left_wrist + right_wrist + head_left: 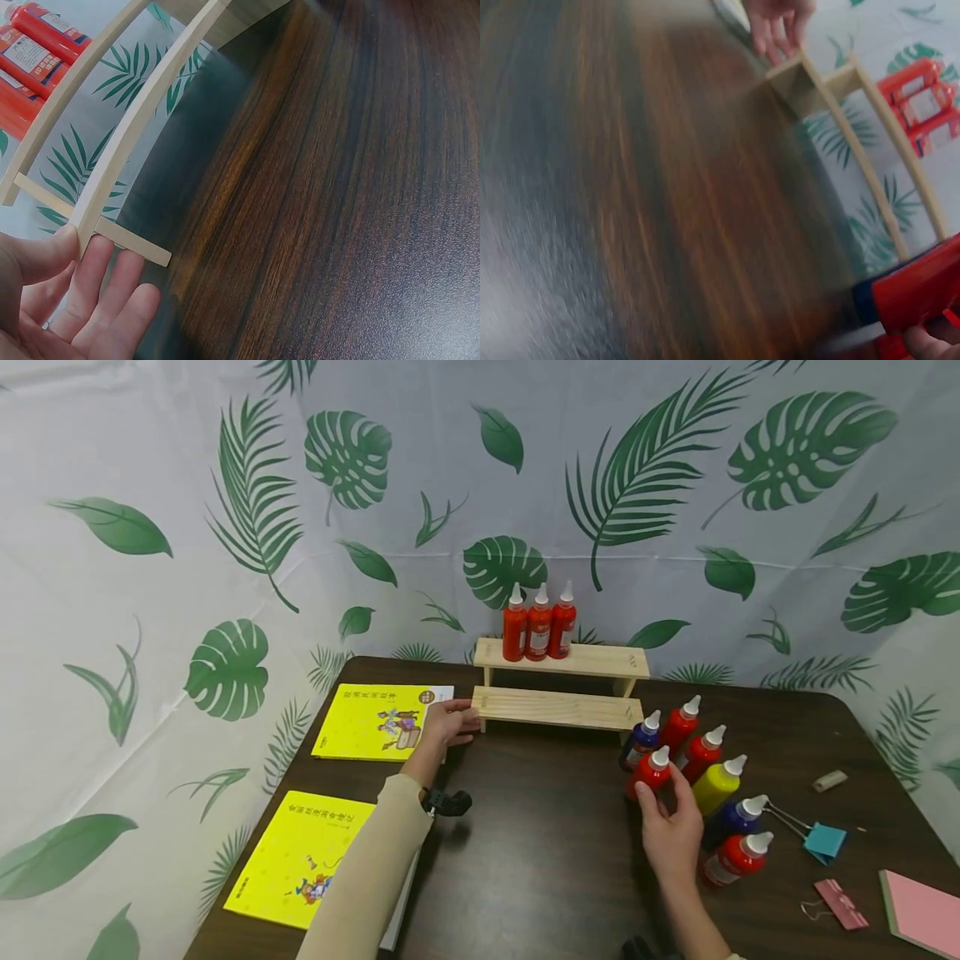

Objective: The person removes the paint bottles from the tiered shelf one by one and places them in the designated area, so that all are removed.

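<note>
My left hand [450, 724] pinches the left end of the lower step of a two-step wooden rack [555, 706], thumb above and fingers beneath in the left wrist view. Three red paint bottles [537, 631] with white nozzle caps stand together on the upper step. At the right, my right hand [673, 827] grips another red paint bottle [649, 772] between thumb and fingers. A dark blue paint bottle [640, 742] stands just behind it. Red bottles [701, 753], a yellow bottle [716, 785], a second blue bottle [735, 822] and a nearer red bottle [733, 860] are close beside this hand.
Two yellow books [367, 718] lie along the left of the dark wooden table [525, 852]. On the right are a blue binder clip [825, 842], a pink clip [840, 903], a pink notepad [924, 910] and a small pale block [829, 781]. A leaf-patterned cloth [420, 468] hangs behind.
</note>
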Motion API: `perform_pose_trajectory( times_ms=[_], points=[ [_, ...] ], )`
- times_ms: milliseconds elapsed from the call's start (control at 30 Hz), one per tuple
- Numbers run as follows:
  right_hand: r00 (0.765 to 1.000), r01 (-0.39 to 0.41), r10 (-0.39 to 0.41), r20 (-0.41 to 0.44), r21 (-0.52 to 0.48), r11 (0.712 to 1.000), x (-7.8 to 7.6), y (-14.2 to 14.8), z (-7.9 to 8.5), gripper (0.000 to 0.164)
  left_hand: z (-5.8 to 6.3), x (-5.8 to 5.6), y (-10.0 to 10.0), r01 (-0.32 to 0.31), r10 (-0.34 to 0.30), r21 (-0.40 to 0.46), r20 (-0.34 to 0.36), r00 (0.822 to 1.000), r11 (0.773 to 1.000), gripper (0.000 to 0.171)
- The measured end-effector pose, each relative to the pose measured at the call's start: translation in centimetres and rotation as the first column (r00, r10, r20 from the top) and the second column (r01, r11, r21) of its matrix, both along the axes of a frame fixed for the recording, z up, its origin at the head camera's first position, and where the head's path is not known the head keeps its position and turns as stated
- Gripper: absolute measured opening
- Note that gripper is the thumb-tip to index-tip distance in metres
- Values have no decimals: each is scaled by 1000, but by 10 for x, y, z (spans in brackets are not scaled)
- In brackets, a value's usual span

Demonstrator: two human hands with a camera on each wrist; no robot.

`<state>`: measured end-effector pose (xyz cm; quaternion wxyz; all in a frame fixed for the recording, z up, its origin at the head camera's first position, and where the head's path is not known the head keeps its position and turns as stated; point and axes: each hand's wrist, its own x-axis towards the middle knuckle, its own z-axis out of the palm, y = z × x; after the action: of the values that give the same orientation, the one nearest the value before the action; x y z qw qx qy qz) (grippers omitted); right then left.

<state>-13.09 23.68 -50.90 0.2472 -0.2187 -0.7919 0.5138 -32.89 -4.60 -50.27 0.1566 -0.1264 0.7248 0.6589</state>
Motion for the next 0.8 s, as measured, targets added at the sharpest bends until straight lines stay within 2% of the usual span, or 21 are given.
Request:
perform_pose_trajectory(
  times_ms=[433,800],
  points=[
    [999,24,-23,49,-14,1000,-15,12,-12,55,1,0,-1,0,0,5,9,1000,1000,33],
    [996,-6,9,87,-42,999,-18,17,-12,59,0,-1,-1,1,-1,4,7,1000,1000,33]
  ],
)
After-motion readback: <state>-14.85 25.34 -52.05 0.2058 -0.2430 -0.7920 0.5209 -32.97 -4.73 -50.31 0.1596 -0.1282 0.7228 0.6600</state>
